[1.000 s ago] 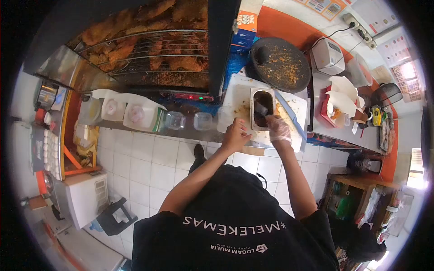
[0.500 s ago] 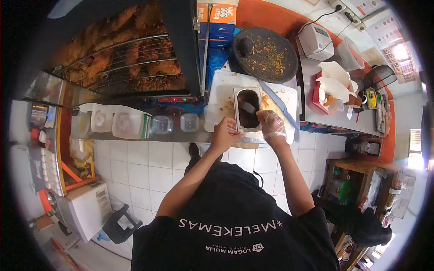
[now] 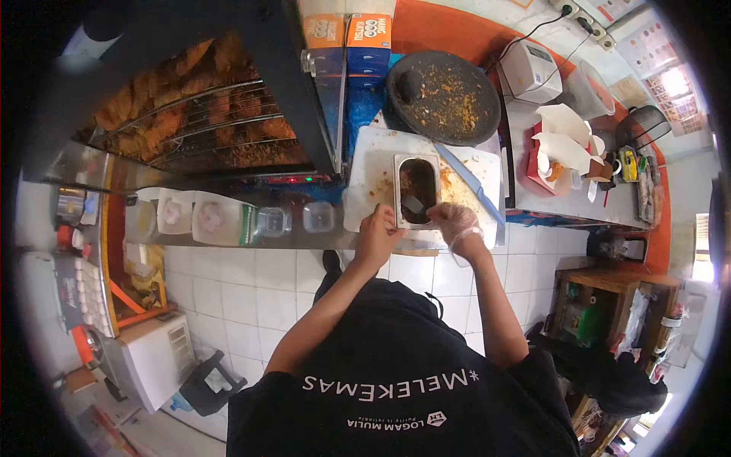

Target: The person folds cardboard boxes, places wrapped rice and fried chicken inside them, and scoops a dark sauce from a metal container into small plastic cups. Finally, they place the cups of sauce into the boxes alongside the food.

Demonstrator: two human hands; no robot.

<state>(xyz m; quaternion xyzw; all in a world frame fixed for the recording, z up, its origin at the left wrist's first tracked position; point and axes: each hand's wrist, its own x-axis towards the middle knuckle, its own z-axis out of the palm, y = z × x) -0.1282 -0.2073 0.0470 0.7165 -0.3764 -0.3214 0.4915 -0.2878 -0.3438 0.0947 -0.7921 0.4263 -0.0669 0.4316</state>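
A rectangular metal container (image 3: 417,158) with dark contents sits on the white cutting board (image 3: 369,171). Its near-left corner is gripped by my bare left hand (image 3: 378,234), fingers curled against the side. In a clear plastic glove, my right hand (image 3: 457,223) is closed at the near-right rim. From it a pale flat-ended utensil (image 3: 413,204) appears to reach into the dark contents; its handle is mostly hidden by my fingers. A knife with a bluish blade (image 3: 466,177) lies on the board to the right of the container.
Behind the board stands a dark stone mortar (image 3: 449,99) with crumbs and a pestle. A warmer cabinet (image 3: 318,99) with fried food fills the left. Plastic tubs (image 3: 318,217) line the counter edge. A red box (image 3: 542,171) sits on the right counter.
My right hand and the pale utensil have moved toward me, to the container's near end. My left hand still holds the near-left corner.
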